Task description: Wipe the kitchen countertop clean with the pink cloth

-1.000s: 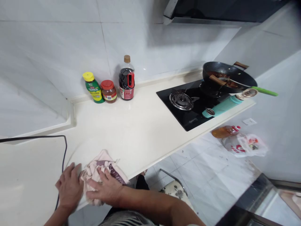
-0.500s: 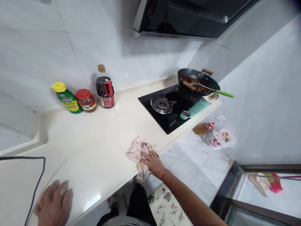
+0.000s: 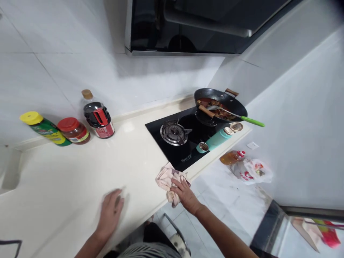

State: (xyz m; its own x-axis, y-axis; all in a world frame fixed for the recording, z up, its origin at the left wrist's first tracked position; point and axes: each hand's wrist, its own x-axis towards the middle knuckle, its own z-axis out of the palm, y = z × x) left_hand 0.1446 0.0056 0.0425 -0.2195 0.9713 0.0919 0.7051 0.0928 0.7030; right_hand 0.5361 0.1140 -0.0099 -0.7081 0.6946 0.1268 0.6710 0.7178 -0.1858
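Note:
My right hand [image 3: 185,195] lies over a crumpled pink cloth [image 3: 168,178] at the counter's front edge, its fingers curled onto the fabric. Part of the cloth hangs past the edge, and its far side touches the near corner of the black gas hob [image 3: 166,152]. To the left, my left hand [image 3: 110,209] is over the pale countertop [image 3: 80,182], a little blurred. Its fingers are stretched out and hold nothing that I can see; whether it touches the surface I cannot tell.
Along the wall stand a green bottle with a yellow cap [image 3: 47,129], a red-lidded jar [image 3: 73,130] and a dark sauce bottle [image 3: 99,114]. A wok [image 3: 236,104] with food and a green-handled spatula [image 3: 252,121] sits on the hob, near a turquoise flask [image 3: 219,139]. An oil bottle [image 3: 231,157] is below.
My left hand has come rightward and forward across the counter. My right hand and the cloth are now closer to the hob's corner. The whole view has shifted to the right.

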